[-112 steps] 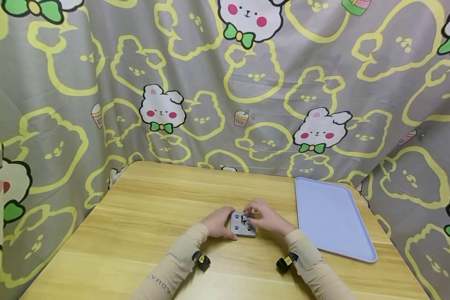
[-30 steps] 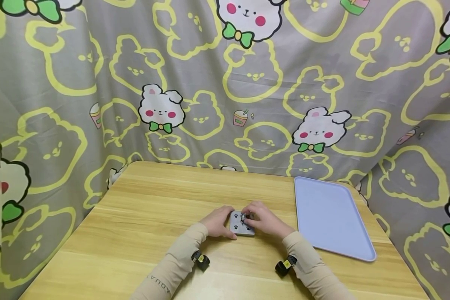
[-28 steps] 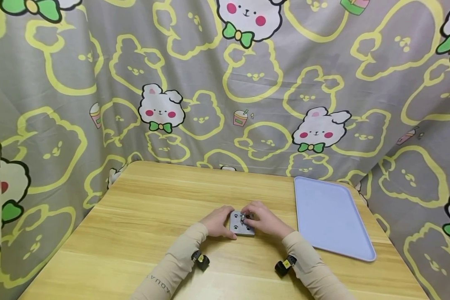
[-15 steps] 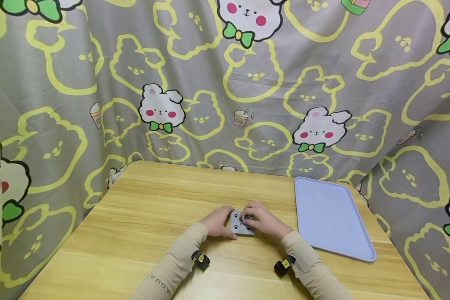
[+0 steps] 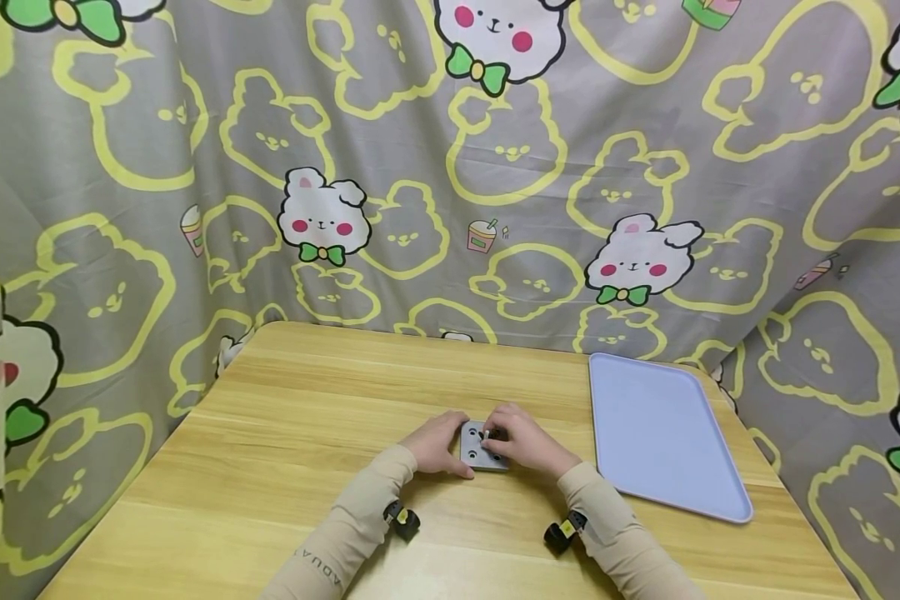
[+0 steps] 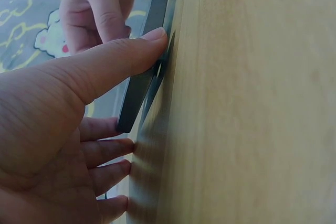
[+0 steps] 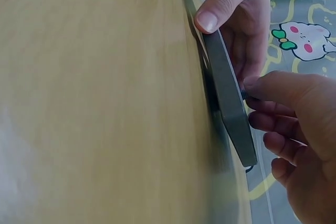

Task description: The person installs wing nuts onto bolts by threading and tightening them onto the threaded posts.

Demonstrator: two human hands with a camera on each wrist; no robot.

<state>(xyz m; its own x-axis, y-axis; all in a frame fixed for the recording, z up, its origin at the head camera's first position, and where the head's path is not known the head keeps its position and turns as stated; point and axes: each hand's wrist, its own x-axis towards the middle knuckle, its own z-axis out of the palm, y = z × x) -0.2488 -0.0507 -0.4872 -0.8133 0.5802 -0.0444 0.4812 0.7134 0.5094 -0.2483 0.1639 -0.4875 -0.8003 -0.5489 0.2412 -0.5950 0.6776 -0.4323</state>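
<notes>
I am working with my 2 bare hands on a gray plate (image 5: 484,463), which is lying on the wood-grain surface (image 5: 307,400) in front of me. Dark round holes are showing in the plate's top face. My left hand (image 5: 437,444) is gripping the plate from its left side: the thumb is pressing on the near edge while the fingers are reaching round toward the far left corner, so the hand is spreading wide enough to span the plate from near to far.

My right hand (image 5: 527,440) is arching over the plate's right half. Its thumb and forefinger are closing almost together, pinching a small piece (image 5: 486,435) on top of the plate; my fingertips are covering most of it, so it is looking like a metal part, though I am not certain. The other fingers of that hand are curling loosely beside the plate's top face.

To the right of the plate, well apart from it, a pale blue tray (image 5: 667,437) is lying flat. Nearer to me than the plate, beige sleeves (image 5: 378,483) are covering my forearms, the left 1 carrying dark lettering, and a black device (image 5: 402,521) is sitting at each wrist. Beyond the plate, a gray curtain (image 5: 412,125) is hanging, showing yellow outlines and white rabbit faces wearing green bows.
</notes>
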